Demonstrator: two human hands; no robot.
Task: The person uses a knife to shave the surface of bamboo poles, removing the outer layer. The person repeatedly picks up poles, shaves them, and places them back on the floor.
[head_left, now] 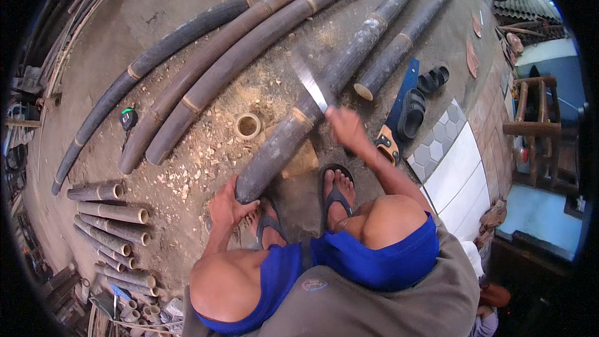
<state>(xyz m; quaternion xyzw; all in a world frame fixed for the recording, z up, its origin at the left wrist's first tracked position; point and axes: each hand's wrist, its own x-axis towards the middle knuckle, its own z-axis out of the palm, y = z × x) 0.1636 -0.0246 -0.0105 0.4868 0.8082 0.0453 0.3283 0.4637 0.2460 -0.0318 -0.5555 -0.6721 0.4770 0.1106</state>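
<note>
A thick dark bamboo pole (269, 155) lies slanting away from me, its near end close to my feet. My left hand (226, 208) is wrapped round that near end and steadies it. In my right hand (347, 130) is a machete (314, 89), its pale blade smeared by motion toward the tip. The blade is over the pole, just beyond a light ring-shaped node (302, 116); whether it touches the bamboo I cannot tell. My right fingers are closed round the handle, which they mostly hide. Wood chips lie scattered on the ground left of the pole.
Several long bamboo poles (234, 68) stretch across the ground at left. A short bamboo ring (248, 126) stands among chips. Cut bamboo lengths (115, 212) lie lower left, with a tape measure (128, 118) above. A handsaw (397, 103) and sandals (412, 114) lie at right.
</note>
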